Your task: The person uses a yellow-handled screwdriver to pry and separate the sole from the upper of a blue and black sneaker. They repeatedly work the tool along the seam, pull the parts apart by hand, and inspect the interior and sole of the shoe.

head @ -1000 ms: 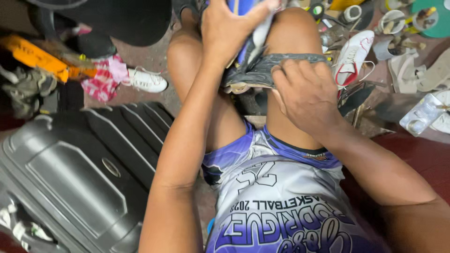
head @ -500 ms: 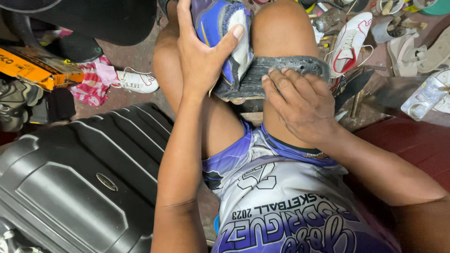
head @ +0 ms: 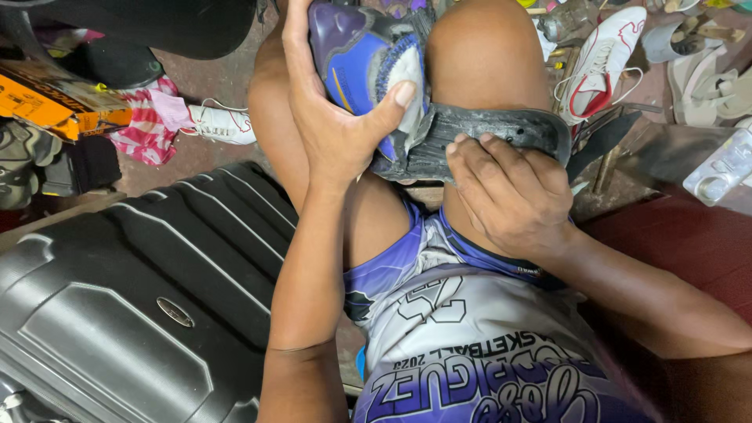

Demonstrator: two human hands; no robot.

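- The blue sports shoe is held upside down between the person's bare knees, toe end toward the top of the view.
- The left hand is wrapped around the shoe's upper; the fingers run along its far side and the thumb presses on the pale inner lining near the heel.
- The dark rubber outsole is peeled away from the upper along most of its length and stays joined only at the end nearest the left hand (the exact join is hidden by the thumb).
- The right hand is closed on the loose sole, fingertips curled over its near edge and the palm below it.
- Handling, as a judgement: the shoe looks light and its upper soft, so it will collapse under a hard squeeze; the sole looks flexible yet springy and may tear at the remaining join.
- Best hold, as a judgement: the upper around its padded heel, the sole by its free edge.
- Nearby: a black hard-shell suitcase lies to the left, a white and red sneaker and pale sandals rest on the floor at upper right.
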